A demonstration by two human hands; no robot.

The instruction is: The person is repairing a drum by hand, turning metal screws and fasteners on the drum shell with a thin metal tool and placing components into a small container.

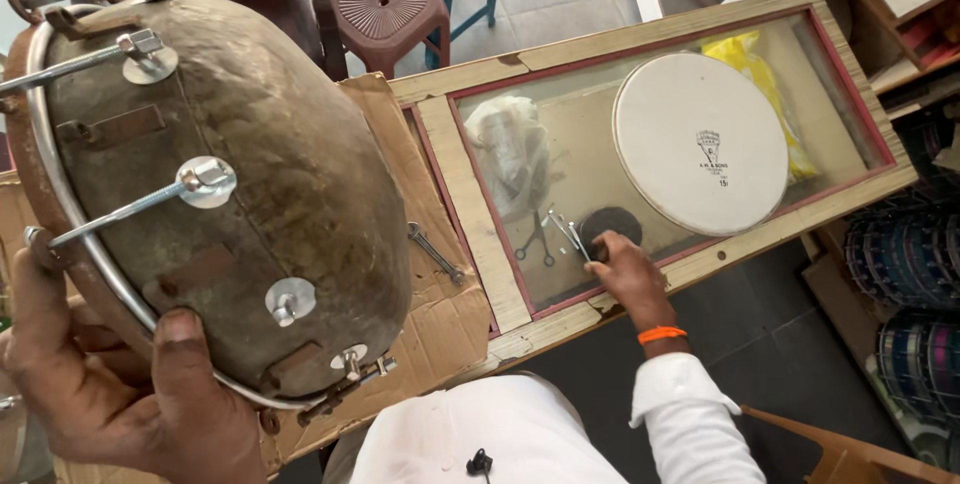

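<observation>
I read this as a tool pick-up. Left hand (110,394) grips the drum shell (215,194) by its rim, raised off the counter's left end. Right hand (625,269) curls onto pliers (570,236) near the glass counter's (560,134) front edge; scissors (537,241) just beside, wrench (435,252) on cardboard (440,324). The lift needs a clean path; free glass lies behind.

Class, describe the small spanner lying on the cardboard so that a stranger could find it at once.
Start at the long glass-topped wooden case. Left of it lies a sheet of torn brown cardboard, partly hidden by the big bowl-shaped drum that the left hand holds. The spanner lies slantwise on it, small and silver: the only loose tool there, unlike the scissors on the glass.
</observation>
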